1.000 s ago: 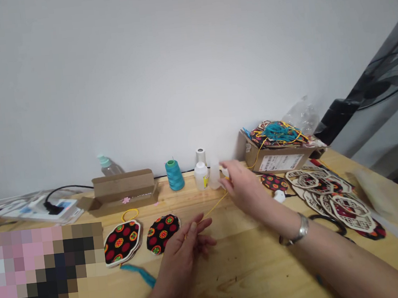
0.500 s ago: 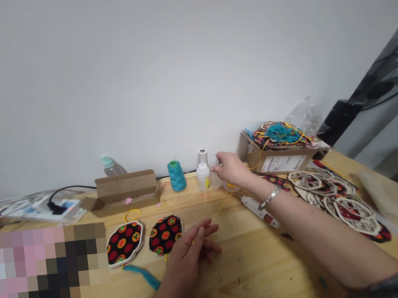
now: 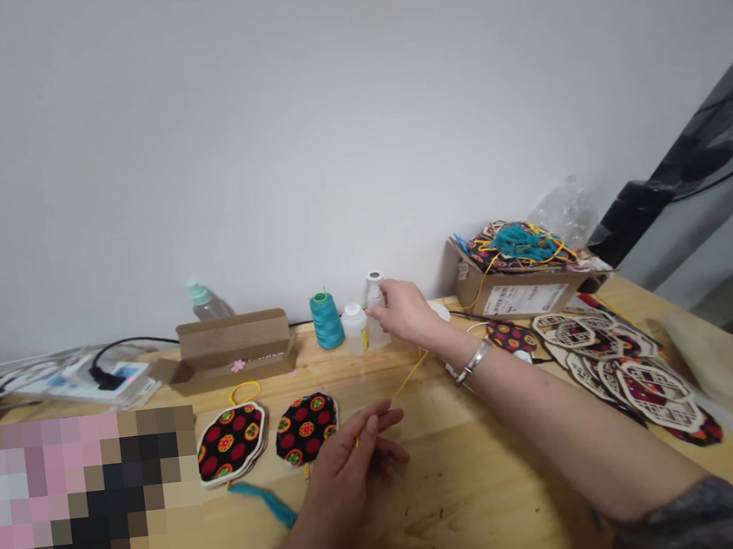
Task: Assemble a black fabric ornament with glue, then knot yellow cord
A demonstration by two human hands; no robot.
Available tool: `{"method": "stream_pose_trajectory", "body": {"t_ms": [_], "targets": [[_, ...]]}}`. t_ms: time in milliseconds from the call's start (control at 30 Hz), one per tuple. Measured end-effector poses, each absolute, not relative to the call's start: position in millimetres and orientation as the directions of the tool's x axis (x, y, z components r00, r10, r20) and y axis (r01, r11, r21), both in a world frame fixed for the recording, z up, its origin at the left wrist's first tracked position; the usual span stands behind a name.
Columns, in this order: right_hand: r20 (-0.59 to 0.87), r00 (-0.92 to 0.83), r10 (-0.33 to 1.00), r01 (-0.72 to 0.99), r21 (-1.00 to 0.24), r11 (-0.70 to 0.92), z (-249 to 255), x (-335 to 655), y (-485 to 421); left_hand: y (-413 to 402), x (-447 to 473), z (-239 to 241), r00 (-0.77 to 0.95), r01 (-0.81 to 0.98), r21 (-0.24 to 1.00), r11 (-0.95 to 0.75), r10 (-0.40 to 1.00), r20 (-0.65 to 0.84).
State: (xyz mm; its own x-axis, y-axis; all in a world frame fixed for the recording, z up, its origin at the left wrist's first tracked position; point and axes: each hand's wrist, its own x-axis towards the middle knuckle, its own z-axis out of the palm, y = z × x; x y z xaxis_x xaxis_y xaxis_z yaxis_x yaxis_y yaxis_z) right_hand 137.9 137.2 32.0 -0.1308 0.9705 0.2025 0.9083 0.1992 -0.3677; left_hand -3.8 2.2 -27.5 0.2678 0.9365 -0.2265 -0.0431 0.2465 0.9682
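Observation:
My right hand [image 3: 406, 312] reaches to the back of the wooden table [image 3: 468, 491] and closes its fingers on a small clear bottle [image 3: 377, 324], which stands beside a white bottle with a yellow label [image 3: 355, 328]. My left hand [image 3: 353, 459] rests on the table near me, its thumb and forefinger pinched on a yellow cord [image 3: 410, 379] that runs back toward the right hand. Two black fabric-covered pieces with red and green dots [image 3: 304, 427] [image 3: 232, 441] lie just left of that hand.
A teal thread spool [image 3: 326, 320] and an open flat cardboard box [image 3: 230, 350] stand along the wall. A cardboard box of cords and fabric [image 3: 515, 281] sits at the back right. Several lattice-cut wooden pieces [image 3: 618, 362] spread at the right. A teal tassel [image 3: 266, 503] lies near me.
My right hand has moved left along the back of the table, from near the cardboard box to the small bottles, and has closed on the clear bottle. The left hand has stayed put.

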Motion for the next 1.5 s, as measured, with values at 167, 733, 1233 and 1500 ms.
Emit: {"method": "stream_pose_trajectory", "body": {"t_ms": [167,733,1233,1500], "targets": [[0.176,-0.198,0.964,0.931,-0.275,0.241,49.3,159.2,131.0,0.6,-4.8,-26.1,0.257,-0.043,0.969,0.242,0.940,-0.223],[0.068,-0.327,0.943,0.927,-0.173,0.334,51.3,212.9,118.1,3.5,-10.5,-29.6,0.118,0.202,0.971,0.127,0.981,-0.152],[0.076,-0.102,0.992,0.864,-0.487,0.127,60.7,212.9,121.3,-14.3,-25.3,1.2,0.577,-0.037,0.978,-0.206,0.795,0.189],[-0.127,-0.170,0.977,0.695,-0.718,0.027,67.4,213.5,112.5,-9.3,-23.4,-1.1,0.538,-0.111,0.986,0.126,0.842,-0.046]]}}
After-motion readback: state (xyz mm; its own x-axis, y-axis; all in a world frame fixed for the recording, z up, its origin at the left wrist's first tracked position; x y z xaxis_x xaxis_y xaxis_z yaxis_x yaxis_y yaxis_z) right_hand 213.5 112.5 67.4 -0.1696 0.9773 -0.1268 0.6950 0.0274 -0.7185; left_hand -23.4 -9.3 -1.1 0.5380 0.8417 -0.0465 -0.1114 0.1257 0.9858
